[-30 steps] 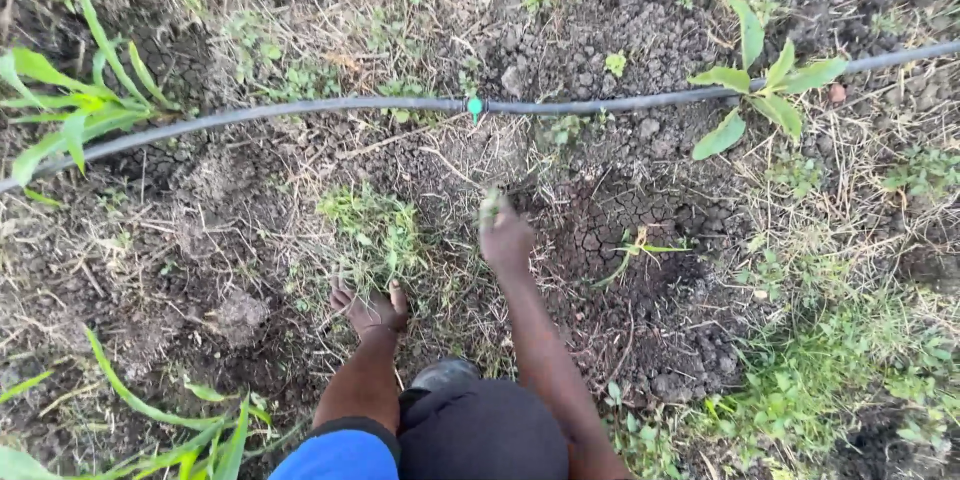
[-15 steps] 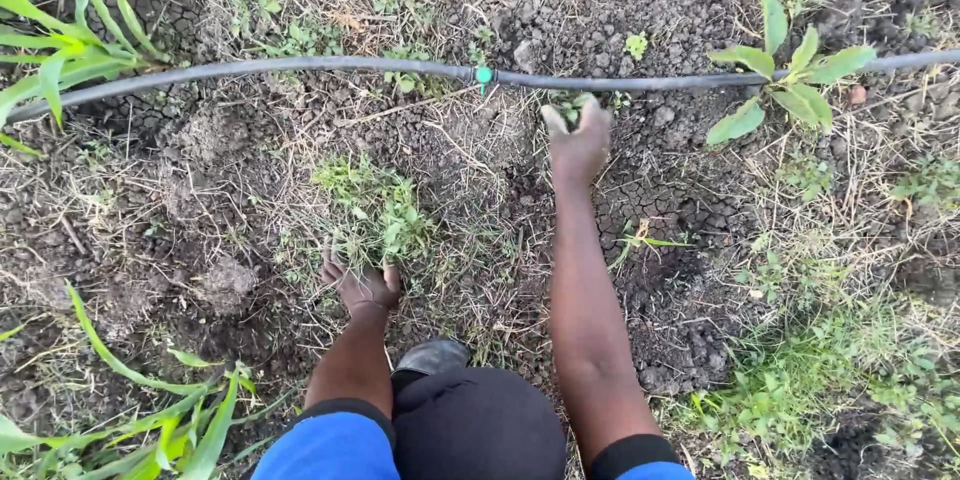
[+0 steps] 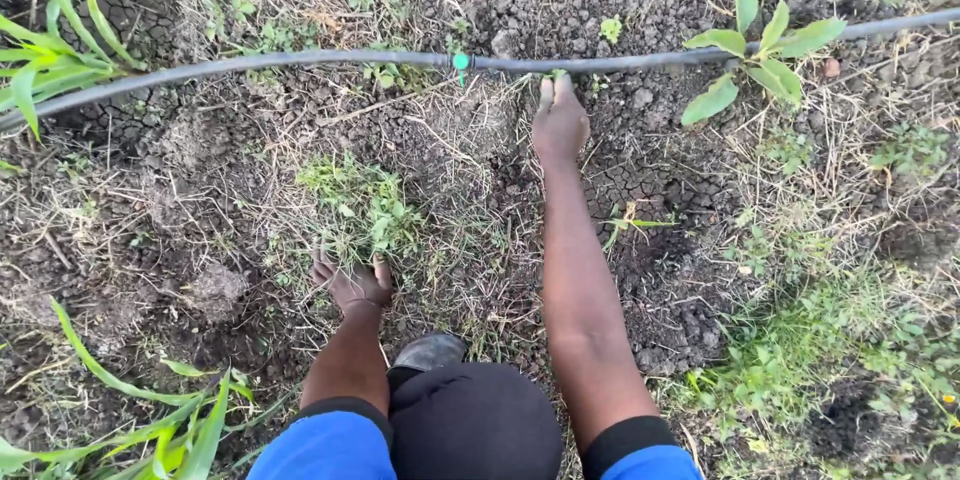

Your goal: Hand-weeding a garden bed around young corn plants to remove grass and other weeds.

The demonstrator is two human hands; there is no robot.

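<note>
Dark, cracked soil (image 3: 650,170) carries everything in view. Over the last second the right hand (image 3: 558,125) has stretched away from the body to the far edge of the bare patch, and its fingers now lie nearly straight and close together, tips at the black irrigation hose (image 3: 300,62), beside the green emitter (image 3: 460,61). Small green leaves show at the fingertips, but whether they are pinched there cannot be told. The left hand (image 3: 352,283) has stayed planted with fingers spread at the near edge of a weed clump (image 3: 360,205), gripping nothing visible. Weeding has thus moved to the hose line. No container appears; a broad-leaved seedling (image 3: 755,50) stands right of the reach.
</note>
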